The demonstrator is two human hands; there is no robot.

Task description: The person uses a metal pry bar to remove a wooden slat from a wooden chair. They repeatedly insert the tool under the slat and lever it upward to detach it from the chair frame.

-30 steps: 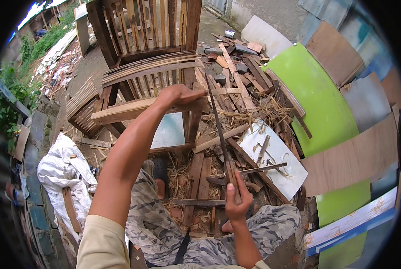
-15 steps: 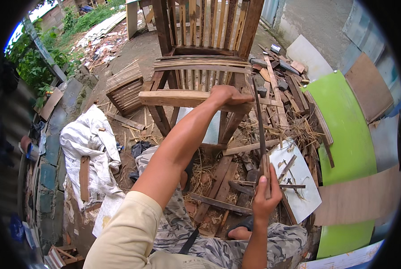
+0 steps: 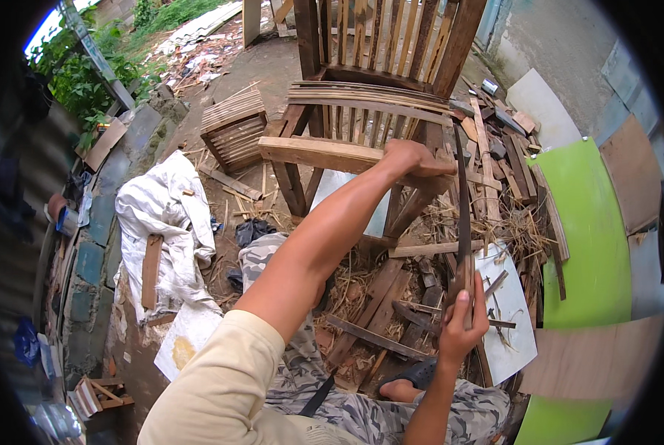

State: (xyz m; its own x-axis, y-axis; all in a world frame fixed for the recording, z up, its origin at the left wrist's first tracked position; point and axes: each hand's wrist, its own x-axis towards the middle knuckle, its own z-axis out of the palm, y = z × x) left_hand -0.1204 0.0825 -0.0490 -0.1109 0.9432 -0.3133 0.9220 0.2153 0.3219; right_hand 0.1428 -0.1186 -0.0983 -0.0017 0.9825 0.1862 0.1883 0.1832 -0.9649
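Note:
A pale wooden beam lies across the front of a slatted wooden chair frame. My left hand is closed over the beam near its right end, pressing it against the chair. In my right hand is the wooden handle of a handsaw. Its long dark blade, seen nearly edge-on, points up and away from me beside the beam's right end. The teeth are too fine to make out, and I cannot tell whether the blade touches the wood.
A small slatted piece stands left of the chair, above a white cloth. Scrap boards and straw lie around my feet. To the right are a wood pile, a white sheet and a green panel.
The whole scene has shifted right and slightly down in view. My left hand stays on the beam's right end, and my right hand still holds the saw beside it.

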